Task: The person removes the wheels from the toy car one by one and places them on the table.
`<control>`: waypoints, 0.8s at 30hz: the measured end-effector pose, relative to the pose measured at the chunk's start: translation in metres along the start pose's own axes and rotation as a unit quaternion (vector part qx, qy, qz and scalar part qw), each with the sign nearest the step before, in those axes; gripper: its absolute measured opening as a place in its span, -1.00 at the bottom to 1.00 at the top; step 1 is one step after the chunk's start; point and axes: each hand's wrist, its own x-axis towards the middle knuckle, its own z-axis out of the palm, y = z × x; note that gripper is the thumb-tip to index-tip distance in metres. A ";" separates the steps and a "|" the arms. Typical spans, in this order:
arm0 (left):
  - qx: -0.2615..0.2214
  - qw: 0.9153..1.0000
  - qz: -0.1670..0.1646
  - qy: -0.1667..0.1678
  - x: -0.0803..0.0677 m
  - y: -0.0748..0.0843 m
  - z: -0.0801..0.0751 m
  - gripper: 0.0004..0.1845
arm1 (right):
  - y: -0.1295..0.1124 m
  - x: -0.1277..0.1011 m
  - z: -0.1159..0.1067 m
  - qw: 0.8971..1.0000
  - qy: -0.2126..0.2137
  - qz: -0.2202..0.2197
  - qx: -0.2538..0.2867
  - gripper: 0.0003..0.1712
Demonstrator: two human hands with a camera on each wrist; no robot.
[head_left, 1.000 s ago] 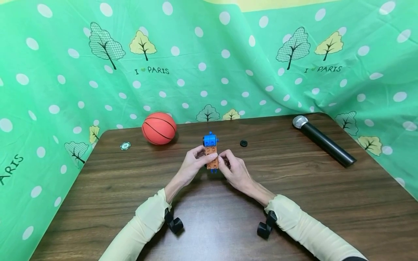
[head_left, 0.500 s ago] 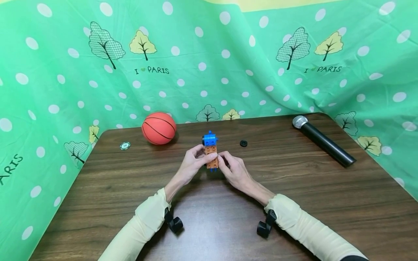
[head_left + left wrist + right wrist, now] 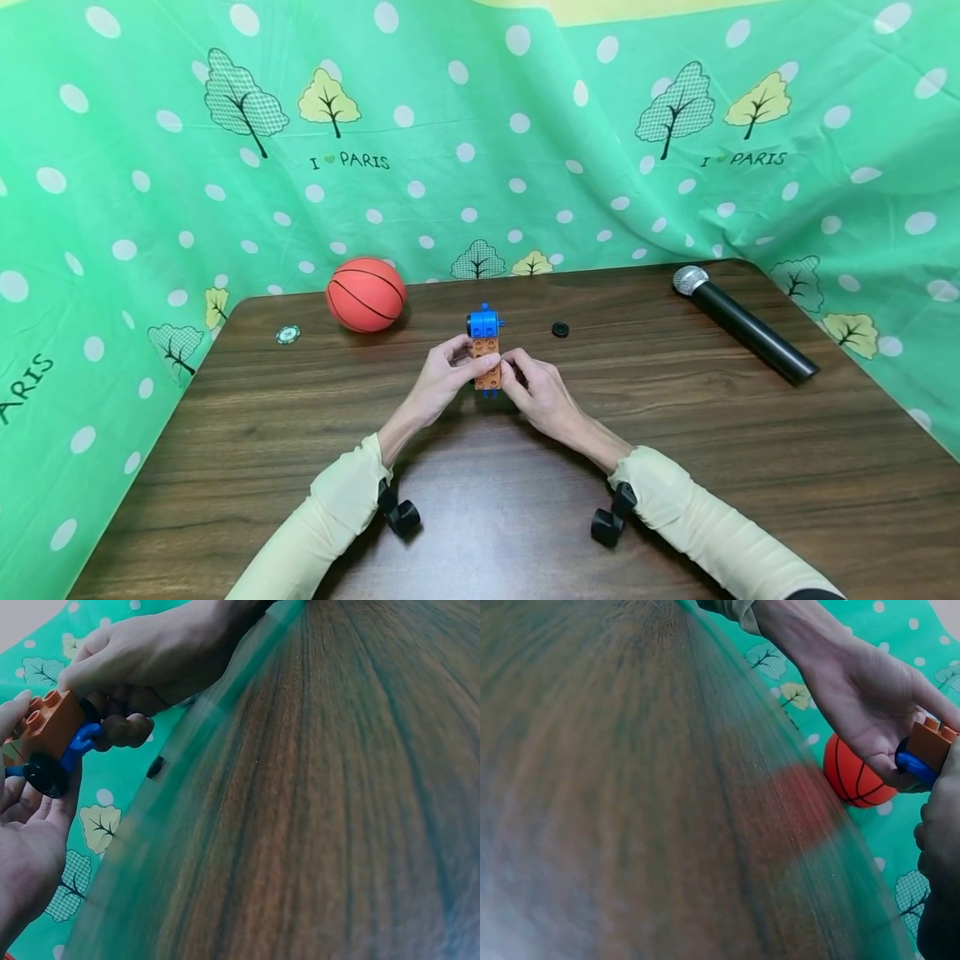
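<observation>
A small toy built of bricks (image 3: 485, 350), orange body with a blue block on top and blue parts with a black wheel (image 3: 45, 774) below, is held above the middle of the brown table (image 3: 480, 500). My left hand (image 3: 448, 377) grips its left side, thumb across the orange brick (image 3: 46, 724). My right hand (image 3: 534, 388) pinches its right side with curled fingers (image 3: 120, 729). In the right wrist view the orange brick (image 3: 934, 742) and a blue part (image 3: 915, 766) show beside my left hand (image 3: 870, 712).
An orange ball (image 3: 365, 294) lies at the back left, a green chip (image 3: 287, 335) to its left. A small black wheel (image 3: 559, 329) lies behind my right hand. A black microphone (image 3: 742, 322) lies at the back right. Green dotted cloth (image 3: 480, 150) rises behind the table.
Both hands keep hold of the toy; it has shifted only very slightly between the frames.
</observation>
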 end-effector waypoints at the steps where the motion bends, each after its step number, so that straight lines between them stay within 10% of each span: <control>1: 0.000 1.000 0.000 0.000 0.000 0.000 0.000 -0.61 | 0.000 0.000 0.000 1.000 0.000 0.001 0.000 -0.89; 24: 0.030 0.999 -0.002 -0.015 -0.002 0.004 -0.003 -0.65 | 0.003 0.000 0.001 0.999 0.004 -0.040 -0.013 -0.91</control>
